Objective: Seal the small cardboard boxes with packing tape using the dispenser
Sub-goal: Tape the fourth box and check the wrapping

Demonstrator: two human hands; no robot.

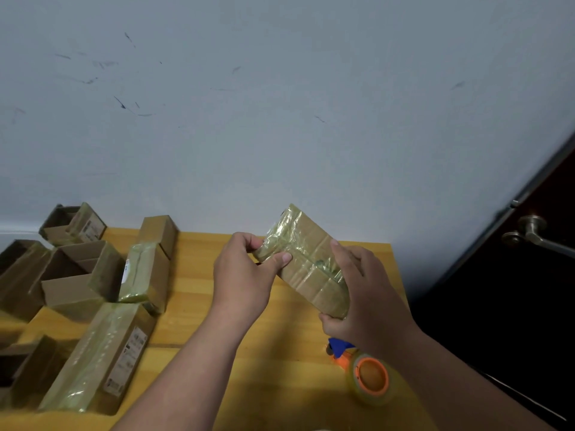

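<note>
Yellow wood surface (202, 306) against a scuffed pale wall, more boxes at frame left. Taped box (306, 262) held tilted above the surface, centre-right. Left hand (245, 272) grip pinches its near-left end, thumb flat on the tape; right hand (364, 300) grip wraps the lower right end. Step looks like smoothing: press tape edges down firmly, rub out wrinkles. Dispenser (364, 371) lies idle lower right, nothing gripping it
</note>
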